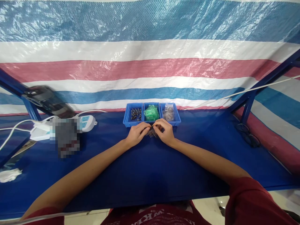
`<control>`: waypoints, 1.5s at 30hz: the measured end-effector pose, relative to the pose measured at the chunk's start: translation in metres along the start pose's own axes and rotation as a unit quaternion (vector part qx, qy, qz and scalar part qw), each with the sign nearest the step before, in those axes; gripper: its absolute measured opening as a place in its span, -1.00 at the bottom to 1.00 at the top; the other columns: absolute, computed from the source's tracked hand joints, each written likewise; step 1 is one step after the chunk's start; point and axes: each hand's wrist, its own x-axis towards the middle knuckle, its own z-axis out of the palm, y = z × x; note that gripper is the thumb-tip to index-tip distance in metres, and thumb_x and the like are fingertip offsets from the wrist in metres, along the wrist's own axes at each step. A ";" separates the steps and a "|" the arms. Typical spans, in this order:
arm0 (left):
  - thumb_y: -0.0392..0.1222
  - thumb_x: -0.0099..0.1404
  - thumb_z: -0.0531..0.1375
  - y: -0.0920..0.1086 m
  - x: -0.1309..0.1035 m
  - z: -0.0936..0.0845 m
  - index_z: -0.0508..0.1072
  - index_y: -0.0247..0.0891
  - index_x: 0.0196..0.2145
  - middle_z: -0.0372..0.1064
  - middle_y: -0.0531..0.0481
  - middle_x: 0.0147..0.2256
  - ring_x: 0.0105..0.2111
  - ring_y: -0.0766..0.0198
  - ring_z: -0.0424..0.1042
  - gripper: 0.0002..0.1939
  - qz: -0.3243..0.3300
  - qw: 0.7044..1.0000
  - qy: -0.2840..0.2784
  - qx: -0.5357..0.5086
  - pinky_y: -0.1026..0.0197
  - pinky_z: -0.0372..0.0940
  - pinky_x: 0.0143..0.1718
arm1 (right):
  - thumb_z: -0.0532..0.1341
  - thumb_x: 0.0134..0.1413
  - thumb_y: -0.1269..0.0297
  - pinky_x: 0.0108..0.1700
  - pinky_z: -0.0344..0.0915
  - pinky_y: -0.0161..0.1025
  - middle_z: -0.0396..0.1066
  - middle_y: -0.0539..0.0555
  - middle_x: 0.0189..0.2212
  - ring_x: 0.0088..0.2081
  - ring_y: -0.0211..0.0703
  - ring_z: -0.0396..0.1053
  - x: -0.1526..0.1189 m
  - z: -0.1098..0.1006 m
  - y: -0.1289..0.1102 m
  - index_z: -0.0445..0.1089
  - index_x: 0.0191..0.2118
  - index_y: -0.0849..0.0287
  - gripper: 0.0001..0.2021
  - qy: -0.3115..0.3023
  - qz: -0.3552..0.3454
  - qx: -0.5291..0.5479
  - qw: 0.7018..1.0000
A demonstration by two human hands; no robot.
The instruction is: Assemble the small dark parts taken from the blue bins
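My left hand (pixel 137 134) and my right hand (pixel 165 132) meet just in front of three joined blue bins, fingertips almost touching. Each hand is closed in a pinch; a tiny piece between them is too small to name. Beneath the fingers lies a small heap of dark brownish pieces (pixel 152 132), partly hidden by my hands. The left bin (pixel 126 120) contains several small dark metallic parts (pixel 136 113). Green pieces in clear plastic (pixel 151 113) fill the middle bin. Clear plastic bags (pixel 169 113) with greyish contents lie in the right bin (pixel 177 119).
On the blue table (pixel 150 175), a white power strip (pixel 87 123) with cables stands left, beside a blurred-out dark object (pixel 67 137). A dark bottle (pixel 50 101) leans behind it. Crumpled white tissue (pixel 10 175) lies far left, glasses (pixel 248 136) far right. Striped sheeting (pixel 150 68) hangs behind.
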 end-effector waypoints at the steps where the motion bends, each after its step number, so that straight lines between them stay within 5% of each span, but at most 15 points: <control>1: -0.21 0.38 0.00 0.000 0.000 0.000 0.40 -0.27 -0.16 0.42 -0.07 -0.25 -0.24 0.28 0.42 -0.79 0.001 1.000 -0.001 0.000 0.25 0.31 -0.20 | 0.13 0.13 0.32 -0.45 0.26 -0.30 0.34 0.08 -0.33 -0.50 -0.30 0.26 0.000 0.000 0.000 0.37 -0.32 0.17 -0.91 0.000 0.001 -0.001 1.000; 45: -0.18 0.37 0.02 -0.001 -0.001 0.001 0.40 -0.28 -0.23 0.42 -0.03 -0.33 -0.36 0.34 0.41 -0.80 0.011 0.999 -0.015 0.032 0.33 0.25 -0.34 | 0.16 0.11 0.28 -0.46 0.28 -0.31 0.36 0.08 -0.33 -0.52 -0.32 0.27 -0.001 0.003 0.002 0.38 -0.31 0.17 -0.90 0.007 0.004 0.005 1.000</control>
